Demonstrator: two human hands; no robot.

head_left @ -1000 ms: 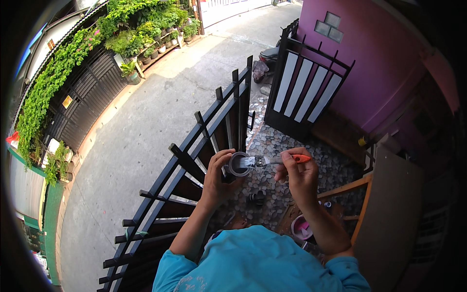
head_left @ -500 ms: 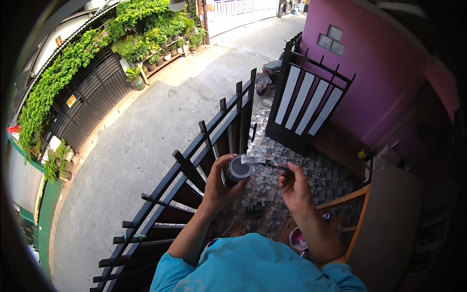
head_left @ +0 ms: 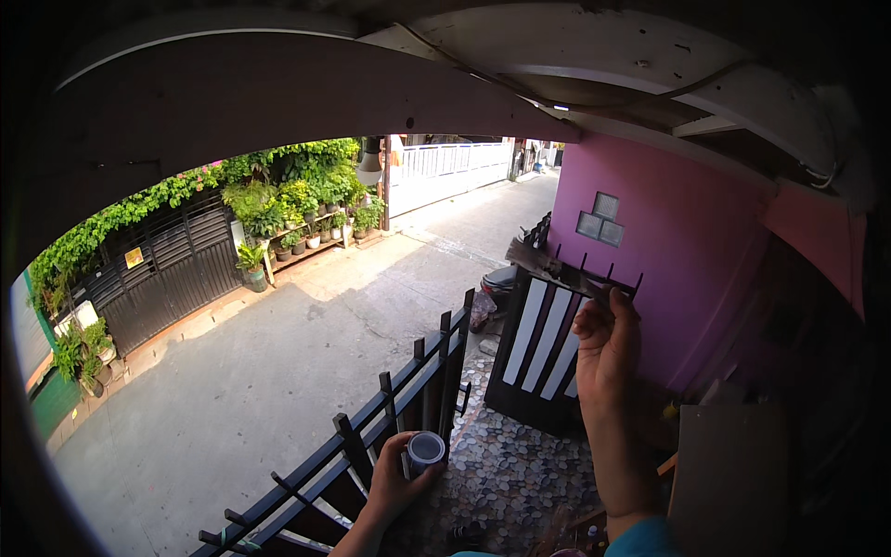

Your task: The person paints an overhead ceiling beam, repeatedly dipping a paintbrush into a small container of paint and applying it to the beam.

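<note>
My left hand (head_left: 393, 486) is wrapped round a small round cup (head_left: 426, 451) with dark grey contents, its open top facing up. The cup is beside the black metal gate (head_left: 386, 406). Raised well above it on the right, my right hand (head_left: 608, 357) pinches the handle of a paintbrush (head_left: 549, 266). The bristles point to the left, apart from the cup, and look dark against the light. Behind the brush stands a gate leaf (head_left: 543, 339) of black frame and white slats.
A dark beam (head_left: 278, 88) and ceiling (head_left: 640, 79) span overhead. The pink wall (head_left: 682, 232) rises at the right, near a leaning board (head_left: 729, 473). Pebble-patterned floor (head_left: 515, 473) lies below; beyond the gate runs a grey street (head_left: 251, 371) with potted plants (head_left: 306, 227).
The view has tilted up, bringing the ceiling in. My right hand has lifted the paintbrush up and away from the cup. My left hand still holds the cup.
</note>
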